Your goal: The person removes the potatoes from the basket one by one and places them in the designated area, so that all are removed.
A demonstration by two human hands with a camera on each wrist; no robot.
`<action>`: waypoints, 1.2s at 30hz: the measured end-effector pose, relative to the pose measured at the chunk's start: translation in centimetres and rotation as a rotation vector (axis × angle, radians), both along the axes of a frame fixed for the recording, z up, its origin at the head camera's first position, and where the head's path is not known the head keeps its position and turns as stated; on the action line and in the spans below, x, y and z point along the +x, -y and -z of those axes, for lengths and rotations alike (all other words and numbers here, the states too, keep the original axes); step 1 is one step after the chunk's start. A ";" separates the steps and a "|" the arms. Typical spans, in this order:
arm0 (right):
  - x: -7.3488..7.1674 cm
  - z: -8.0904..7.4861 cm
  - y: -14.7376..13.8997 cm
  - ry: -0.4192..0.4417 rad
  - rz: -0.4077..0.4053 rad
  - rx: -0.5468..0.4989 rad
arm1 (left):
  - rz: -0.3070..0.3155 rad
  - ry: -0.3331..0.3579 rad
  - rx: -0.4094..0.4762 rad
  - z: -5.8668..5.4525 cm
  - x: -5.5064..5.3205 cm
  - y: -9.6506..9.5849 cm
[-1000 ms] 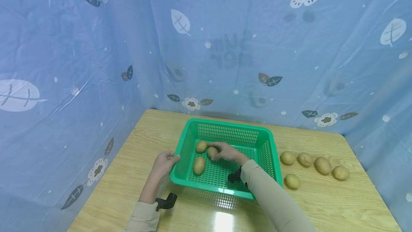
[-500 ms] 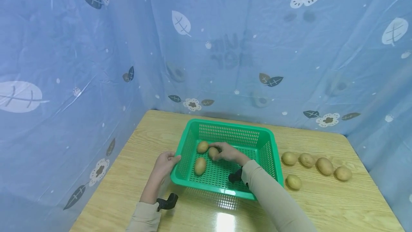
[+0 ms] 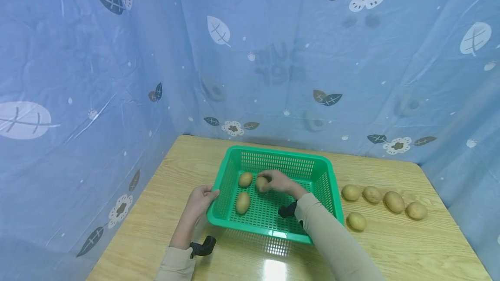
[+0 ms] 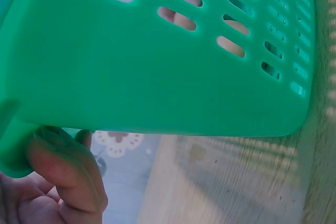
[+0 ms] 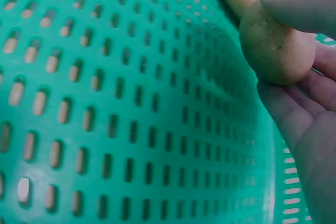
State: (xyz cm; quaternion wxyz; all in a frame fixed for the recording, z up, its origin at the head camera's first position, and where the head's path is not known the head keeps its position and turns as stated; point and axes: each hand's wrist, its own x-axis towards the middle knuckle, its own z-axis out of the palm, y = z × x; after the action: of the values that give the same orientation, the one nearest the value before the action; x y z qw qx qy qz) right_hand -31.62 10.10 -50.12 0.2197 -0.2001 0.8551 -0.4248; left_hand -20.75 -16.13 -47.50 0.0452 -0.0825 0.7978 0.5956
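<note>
A green plastic basket [image 3: 273, 233] with slotted walls stands on the table. My left hand [image 3: 201, 200] grips its left rim between thumb and fingers; in the left wrist view curled fingers [image 4: 71, 174] hook at the rim. Inside the basket, my right hand [image 3: 279, 182] holds a potato [image 3: 262, 184]. The right wrist view shows thumb and fingers round this potato [image 5: 278, 45], close over the slotted floor. Two other potatoes lie at the basket's left side, one at the back [image 3: 245, 180] and one nearer the front [image 3: 242, 203].
Right of the basket, several potatoes lie on the wooden table [image 3: 422, 246]: a row [image 3: 393, 202] towards the back and a single potato [image 3: 356, 221] nearer the front. A blue patterned curtain [image 3: 273, 55] hangs behind and on both sides.
My right hand has shifted slightly to the right with its potato, widening the gap to the back-left potato. The left hand keeps its grip on the rim.
</note>
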 end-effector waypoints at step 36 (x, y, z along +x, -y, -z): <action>2.9 -8.6 -3.0 -0.156 0.118 -0.252 | -0.011 -0.002 -0.011 -0.2 0.1 0.1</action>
State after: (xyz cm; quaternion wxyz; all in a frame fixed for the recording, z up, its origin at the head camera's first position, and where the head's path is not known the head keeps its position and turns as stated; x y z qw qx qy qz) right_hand -28.68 13.07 -41.54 0.1005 -0.2079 0.8198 -0.5240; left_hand -20.61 -16.19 -47.35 0.0408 -0.0864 0.8006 0.5915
